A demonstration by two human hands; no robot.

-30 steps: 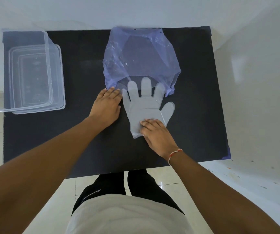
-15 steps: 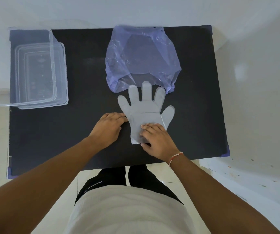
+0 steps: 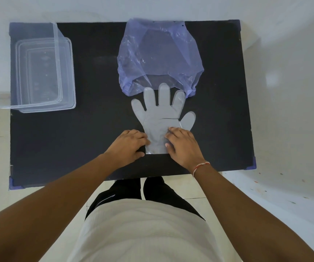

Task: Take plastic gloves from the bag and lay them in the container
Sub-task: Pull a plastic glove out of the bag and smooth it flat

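Observation:
A clear plastic glove lies flat on the black table, fingers pointing away from me, their tips at the mouth of the purple plastic bag. My left hand rests palm down at the glove's left cuff edge, fingertips touching it. My right hand presses flat on the cuff's right side. Neither hand grips the glove. The clear rectangular container stands at the table's far left, nothing in it.
A clear lid lies under the container. The table's near edge is just below my wrists. White walls bound the table behind and to the right. The tiled floor and my legs show below.
The glove has slid toward me, farther out of the bag. My left hand has come down from beside the bag's mouth to the glove's cuff. My right hand stayed on the cuff.

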